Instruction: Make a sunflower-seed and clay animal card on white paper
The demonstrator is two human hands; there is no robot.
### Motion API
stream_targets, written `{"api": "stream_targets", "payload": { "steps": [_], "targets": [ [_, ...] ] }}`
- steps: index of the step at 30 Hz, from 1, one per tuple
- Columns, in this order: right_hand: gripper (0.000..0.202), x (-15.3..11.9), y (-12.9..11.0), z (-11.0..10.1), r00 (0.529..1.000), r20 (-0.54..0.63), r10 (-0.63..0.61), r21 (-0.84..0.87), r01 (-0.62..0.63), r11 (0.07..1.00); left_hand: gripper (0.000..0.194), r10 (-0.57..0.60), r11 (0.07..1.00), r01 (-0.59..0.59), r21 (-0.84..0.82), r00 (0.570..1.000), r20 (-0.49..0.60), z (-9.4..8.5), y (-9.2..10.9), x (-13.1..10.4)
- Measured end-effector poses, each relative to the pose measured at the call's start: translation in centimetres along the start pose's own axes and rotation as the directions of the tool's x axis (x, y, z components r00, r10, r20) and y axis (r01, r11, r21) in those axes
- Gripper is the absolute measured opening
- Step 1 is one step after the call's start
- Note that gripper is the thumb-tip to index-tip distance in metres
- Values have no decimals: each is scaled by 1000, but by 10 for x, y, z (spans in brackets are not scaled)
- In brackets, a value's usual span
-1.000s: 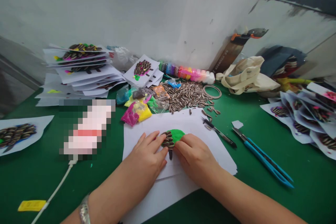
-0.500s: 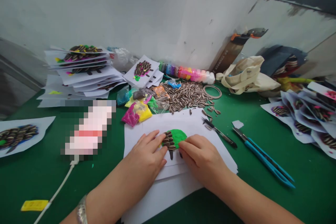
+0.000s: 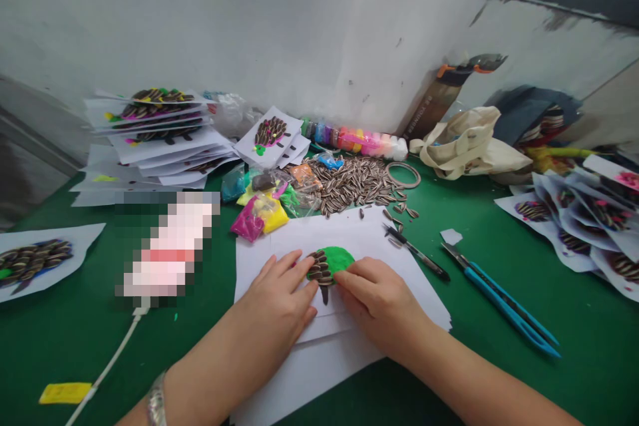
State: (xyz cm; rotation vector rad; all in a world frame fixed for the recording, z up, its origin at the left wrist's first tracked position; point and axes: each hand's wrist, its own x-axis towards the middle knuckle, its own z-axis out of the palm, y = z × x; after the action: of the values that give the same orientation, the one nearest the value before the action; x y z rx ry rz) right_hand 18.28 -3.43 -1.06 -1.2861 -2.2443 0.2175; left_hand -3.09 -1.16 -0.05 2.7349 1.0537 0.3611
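2 hands (image 3: 284, 293) flank the green oval (image 3: 340, 262); 1 bottle (image 3: 433, 102) reads "BE YOUNGER".

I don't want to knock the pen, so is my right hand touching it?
Apart. The head view shows white paper in the gap between the right hand and the pen.

Whether the right hand (image 3: 382, 303), at five o'clock, held anything was hidden — seed pictures (image 3: 606, 213) at three ran off-edge; a pinkish object (image 3: 170, 246) near nine was pixelated.
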Motion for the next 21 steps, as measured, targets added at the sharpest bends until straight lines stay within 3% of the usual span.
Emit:
{"api": "stream_targets", "payload": {
  "steps": [3,8,14,17,21],
  "targets": [
    [22,-1,-1,-2,1000,-23,12,16,-11,1000,23,6,1000,-6,-18,1000,4,-2,0,1],
    [26,0,-2,1,999,43,5,-36,-4,999,22,-4,1000,5,24,999,-39,6,0,0],
    [23,6,15,-10,994,-43,101,50,-99,994,24,-14,1000,14,8,1000,2,-1,1,1],
    [21,18,28,-23,987,-12,163,22,-162,987,22,-19,1000,19,-4,1000,20,-3,1,2],
    [21,53,41,-31,979,68,191,-88,-185,979,23,-26,1000,26,-10,999,22,-1,4,2]
  ]
}}
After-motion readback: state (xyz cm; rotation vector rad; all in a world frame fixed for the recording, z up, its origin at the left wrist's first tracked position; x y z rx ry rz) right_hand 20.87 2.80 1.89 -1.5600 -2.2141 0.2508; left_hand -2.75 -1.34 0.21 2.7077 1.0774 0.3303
